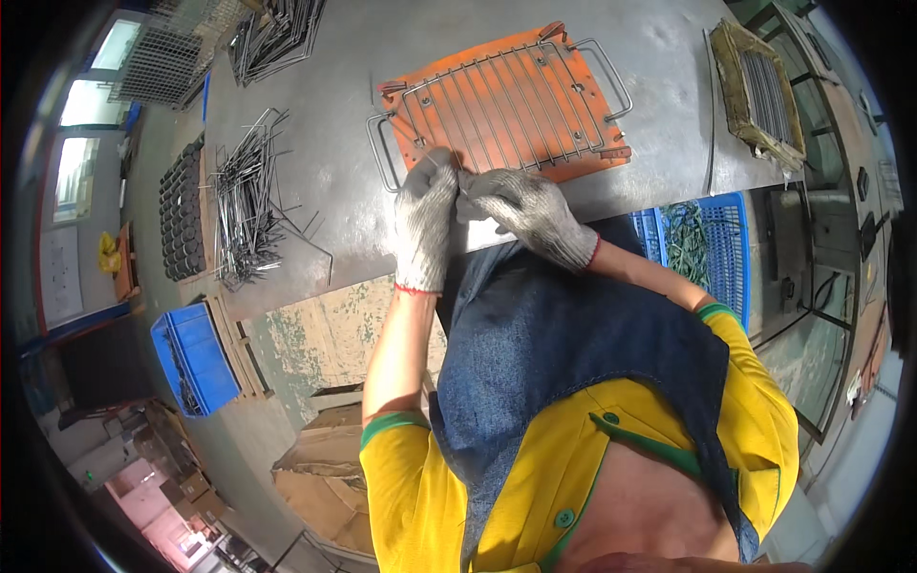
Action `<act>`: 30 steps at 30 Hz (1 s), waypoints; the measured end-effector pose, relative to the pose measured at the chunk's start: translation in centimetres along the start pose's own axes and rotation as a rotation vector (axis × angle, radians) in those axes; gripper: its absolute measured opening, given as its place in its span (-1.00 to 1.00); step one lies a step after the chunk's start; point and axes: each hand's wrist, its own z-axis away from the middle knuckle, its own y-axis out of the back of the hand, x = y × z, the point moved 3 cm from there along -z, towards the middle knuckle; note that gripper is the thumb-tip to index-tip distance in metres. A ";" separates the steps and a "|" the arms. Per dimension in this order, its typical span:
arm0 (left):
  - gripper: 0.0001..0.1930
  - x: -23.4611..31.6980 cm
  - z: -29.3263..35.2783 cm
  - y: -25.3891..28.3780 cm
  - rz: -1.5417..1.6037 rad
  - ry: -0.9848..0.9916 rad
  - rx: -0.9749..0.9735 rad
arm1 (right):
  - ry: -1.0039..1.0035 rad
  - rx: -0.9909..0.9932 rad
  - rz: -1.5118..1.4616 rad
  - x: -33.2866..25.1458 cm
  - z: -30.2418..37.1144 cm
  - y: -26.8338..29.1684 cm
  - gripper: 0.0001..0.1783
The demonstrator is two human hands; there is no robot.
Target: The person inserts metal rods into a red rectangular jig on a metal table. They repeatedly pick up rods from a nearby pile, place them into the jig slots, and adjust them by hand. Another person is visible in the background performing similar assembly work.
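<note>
Just beyond both hands, on the metal bench (334, 124), wire rack (504, 103) lies flat on orange plate (573, 170), loop handles sticking out past plate L & R. L hand (427, 215) & R hand (530, 212), both in knit gloves w/ grey fingers, meet at plate's near edge, L of its ctr. Fingers curled on both, tips together; can't tell if anything's pinched btwn them, or if either touches the plate. Red block (616, 153) at plate corner, up & R of R hand. Well L of L hand: loose pile of bent rods (246, 205); 2nd rod bundle (277, 38) farther out, same side. Far R of R hand: shallow box (731, 95) w/ straight rods, on bench. Below bench edge, R of R hand: blue crate (735, 239) w/ green strips (686, 239). Down & L of L hand: blue bin (205, 353).
</note>
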 end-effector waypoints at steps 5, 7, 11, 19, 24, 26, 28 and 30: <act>-0.69 3.6 -2.6 -0.6 -0.852 -0.210 -0.066 | 0.064 -0.207 0.310 1.2 -0.7 -1.7 -0.63; -0.69 4.0 -3.1 -0.3 -0.987 -0.236 0.000 | -0.117 -0.422 0.231 2.2 -2.0 -3.2 -0.63; -0.73 3.4 -5.7 1.3 -1.400 -0.883 -0.051 | -0.196 -0.557 0.227 1.2 -4.2 -3.4 -0.70; -0.70 2.8 -5.9 1.5 -1.564 -1.019 -0.025 | -0.099 -0.506 0.224 1.5 -4.0 -4.7 -0.61; -0.68 2.2 -5.5 1.5 -1.603 -1.010 -0.007 | -0.117 -0.315 0.188 -0.4 -3.8 -3.0 -0.61; -0.67 2.1 -5.5 1.3 -1.585 -1.012 -0.020 | -0.130 -0.386 0.176 1.1 -3.2 -4.5 -0.56; -0.67 2.3 -5.5 1.1 -1.577 -1.006 -0.022 | -0.119 -0.467 0.110 2.2 -3.2 -5.5 -0.52; -0.68 2.1 -5.7 1.2 -1.582 -0.994 -0.026 | -0.095 -0.566 0.087 2.7 -3.7 -5.6 -0.49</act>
